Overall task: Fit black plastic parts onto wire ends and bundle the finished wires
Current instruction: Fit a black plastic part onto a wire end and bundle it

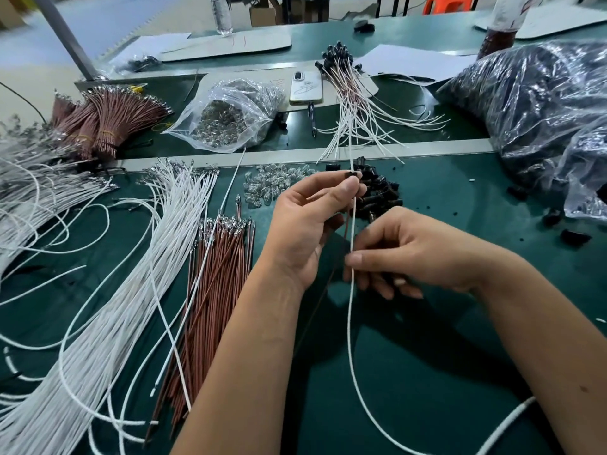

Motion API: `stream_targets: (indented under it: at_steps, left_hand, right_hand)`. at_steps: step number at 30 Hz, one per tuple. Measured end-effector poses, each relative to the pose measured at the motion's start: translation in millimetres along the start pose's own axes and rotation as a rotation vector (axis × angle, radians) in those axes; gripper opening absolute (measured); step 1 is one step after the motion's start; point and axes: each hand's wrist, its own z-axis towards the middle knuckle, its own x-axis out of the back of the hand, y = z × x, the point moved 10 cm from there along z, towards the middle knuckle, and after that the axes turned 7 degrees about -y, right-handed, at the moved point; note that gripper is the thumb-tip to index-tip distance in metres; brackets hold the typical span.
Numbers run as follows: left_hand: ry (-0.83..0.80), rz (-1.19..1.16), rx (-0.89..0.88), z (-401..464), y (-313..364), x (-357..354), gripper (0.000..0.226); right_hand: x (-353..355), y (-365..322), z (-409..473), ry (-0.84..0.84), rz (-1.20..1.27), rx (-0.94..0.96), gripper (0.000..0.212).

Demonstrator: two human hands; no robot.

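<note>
Fingers of the left hand (305,221) pinch a small black plastic part (354,174) at the top end of a white wire (350,323), held upright over the middle of the green desk (460,372). Right hand (410,254), lower, pinches the same white wire between thumb and forefinger, other fingers curled under. A brown wire (346,221) hangs beside the white one from the left grip; whether the right grip also holds it cannot be told. White wire trails down toward the near edge of the desk.

Just behind the hands: loose heap of black plastic parts (381,195), and left of it a scatter of small clear bulbs (269,183). Left of the hands: brown wires (213,307) laid flat, then a wide sheaf of white wires (131,290) running to the near left corner.

Beyond a grey strip across the desk: finished wires with black ends (345,83), fanned out, not tied. Beside them a phone (306,87) and a pen (312,118). Clear bag of bulbs (226,116) left of the phone; banded brown wire bundles (105,123) toward the far left. Large plastic bag of dark parts (532,103) at the right edge.
</note>
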Motion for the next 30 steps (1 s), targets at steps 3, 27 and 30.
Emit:
stream_targets:
  at_steps: [3,27,30]
  left_hand:
    - [-0.059,0.008,-0.061,-1,4,-7,0.021]
    - [-0.08,0.181,-0.165,-2,13,-12,0.025]
    - [-0.121,0.209,-0.207,-3,17,-16,0.02]
  right_hand:
    - [7,-3,0,0.074,-0.036,0.019,0.026]
    - [45,-12,-8,0.42,0.009,0.209,0.015]
    - [48,-16,-10,0.461,-0.039,0.251,0.016]
